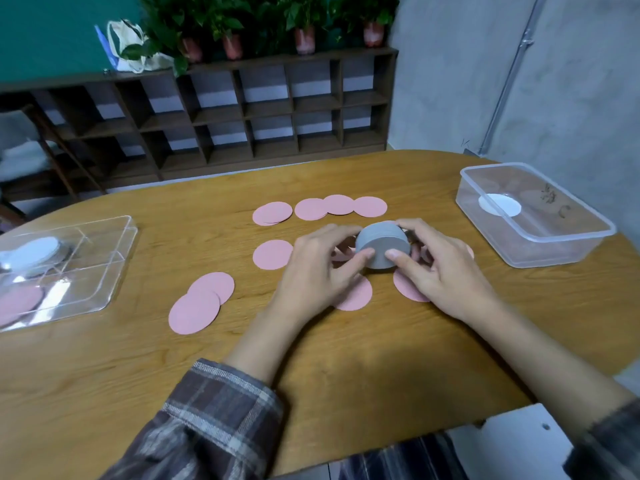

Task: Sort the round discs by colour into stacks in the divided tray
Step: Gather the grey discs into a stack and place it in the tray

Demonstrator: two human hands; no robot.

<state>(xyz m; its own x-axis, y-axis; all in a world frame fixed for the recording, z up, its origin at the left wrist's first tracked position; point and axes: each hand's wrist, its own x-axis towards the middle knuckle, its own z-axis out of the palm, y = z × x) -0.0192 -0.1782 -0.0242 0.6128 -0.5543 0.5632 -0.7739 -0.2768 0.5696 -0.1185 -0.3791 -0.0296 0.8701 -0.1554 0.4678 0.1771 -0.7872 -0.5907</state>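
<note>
A thick stack of grey discs [382, 245] is held on its edge above the middle of the table. My left hand [317, 271] grips its left side and my right hand [438, 268] grips its right side, thumbs on the near face. Several pink discs lie loose on the wood: a row at the back [337, 206], one to the left [272, 254], an overlapping pair at front left [199, 308], and some partly hidden under my hands [356, 296]. The clear divided tray [104, 282] at far left holds a white stack [33, 254] and pink discs [17, 303].
A clear plastic tub [540, 237] with one white disc [500, 204] inside stands at the right end of the table. A wooden cubby shelf [221, 116] with potted plants on top lines the wall behind. A white box corner [519, 441] sits near my right forearm.
</note>
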